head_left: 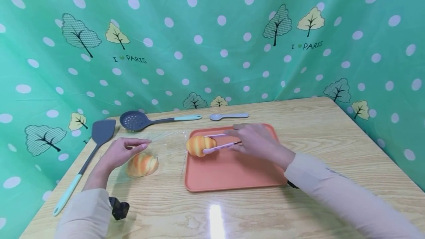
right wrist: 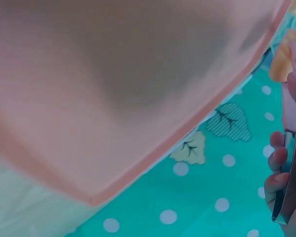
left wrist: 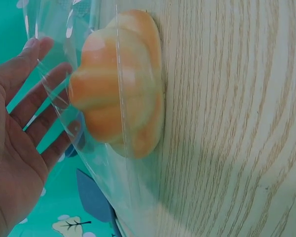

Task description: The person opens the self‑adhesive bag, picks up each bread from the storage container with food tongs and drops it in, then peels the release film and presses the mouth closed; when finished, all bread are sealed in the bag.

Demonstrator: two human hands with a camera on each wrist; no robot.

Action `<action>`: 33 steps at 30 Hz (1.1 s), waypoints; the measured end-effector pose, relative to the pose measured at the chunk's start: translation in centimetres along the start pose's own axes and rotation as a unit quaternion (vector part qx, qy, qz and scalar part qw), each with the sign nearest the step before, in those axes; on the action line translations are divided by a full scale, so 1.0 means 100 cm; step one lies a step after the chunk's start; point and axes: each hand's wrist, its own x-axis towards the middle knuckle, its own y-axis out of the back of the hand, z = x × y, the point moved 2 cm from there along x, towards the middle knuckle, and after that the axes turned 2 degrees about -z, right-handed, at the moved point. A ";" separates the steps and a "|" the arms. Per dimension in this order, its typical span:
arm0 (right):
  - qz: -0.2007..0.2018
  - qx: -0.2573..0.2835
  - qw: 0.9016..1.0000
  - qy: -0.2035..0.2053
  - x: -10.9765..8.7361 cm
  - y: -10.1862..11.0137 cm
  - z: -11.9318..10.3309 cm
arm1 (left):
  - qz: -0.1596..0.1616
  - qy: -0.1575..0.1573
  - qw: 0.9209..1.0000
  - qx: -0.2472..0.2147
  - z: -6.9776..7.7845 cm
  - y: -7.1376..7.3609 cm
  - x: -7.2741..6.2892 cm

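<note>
My right hand [head_left: 247, 140] grips pink tongs [head_left: 219, 146] that pinch an orange-striped bread roll [head_left: 198, 145] at the left end of an orange tray [head_left: 232, 172]. In the right wrist view the tray [right wrist: 113, 74] fills the picture, with the curled fingers [right wrist: 276, 170], the tongs [right wrist: 290, 148] and a bit of the roll [right wrist: 282, 61] at the right edge. My left hand [head_left: 127, 149] is open, its straight fingers at the mouth of a clear plastic bag [head_left: 166, 141]. A second roll [head_left: 142, 164] lies inside this bag. The left wrist view shows the open palm [left wrist: 19, 143] beside the bagged roll [left wrist: 119, 84].
A grey slotted spoon [head_left: 136, 120], a grey spatula [head_left: 99, 135] and a small blue spoon [head_left: 229, 115] lie along the back and left of the wooden table [head_left: 315, 135]. Green dotted cloth [head_left: 212, 47] walls in the back and sides.
</note>
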 end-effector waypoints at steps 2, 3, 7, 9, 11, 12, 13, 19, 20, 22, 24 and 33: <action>0.016 0.001 1.000 0.005 0.005 0.000 -0.005 | -0.001 0.000 1.000 -0.002 0.000 0.000 0.000; 0.022 0.001 1.000 0.009 0.008 -0.001 -0.007 | -0.001 0.000 1.000 -0.003 0.000 0.000 0.000; 0.032 -0.001 0.999 0.015 0.021 -0.004 -0.019 | -0.003 0.002 1.000 -0.004 0.000 0.000 -0.001; 0.030 -0.002 0.999 0.014 0.028 -0.007 -0.025 | -0.004 0.003 1.000 -0.004 0.000 0.000 -0.001; 0.026 -0.003 1.000 0.013 0.034 -0.009 -0.031 | -0.004 0.004 1.000 -0.005 0.000 0.000 0.000; 0.025 -0.001 1.000 0.014 0.037 -0.010 -0.034 | -0.003 0.004 1.000 -0.006 0.000 0.000 0.000; 0.023 0.001 1.000 0.015 0.039 -0.011 -0.037 | -0.002 0.004 1.000 -0.008 0.000 0.001 0.000; 0.005 0.012 1.000 0.013 0.053 -0.021 -0.051 | 0.003 -0.001 1.000 -0.011 -0.001 0.003 -0.001; 0.002 0.016 1.000 0.011 0.056 -0.023 -0.054 | 0.004 -0.003 1.000 -0.011 -0.001 0.004 -0.002; -0.002 0.021 1.000 0.008 0.060 -0.025 -0.058 | 0.006 -0.005 1.000 -0.011 -0.001 0.004 -0.002; -0.009 0.024 1.000 0.004 0.064 -0.028 -0.062 | 0.007 -0.004 1.000 -0.012 -0.001 0.005 -0.003; -0.032 0.022 0.999 -0.009 0.076 -0.039 -0.071 | 0.008 -0.005 0.999 -0.031 -0.001 0.007 -0.003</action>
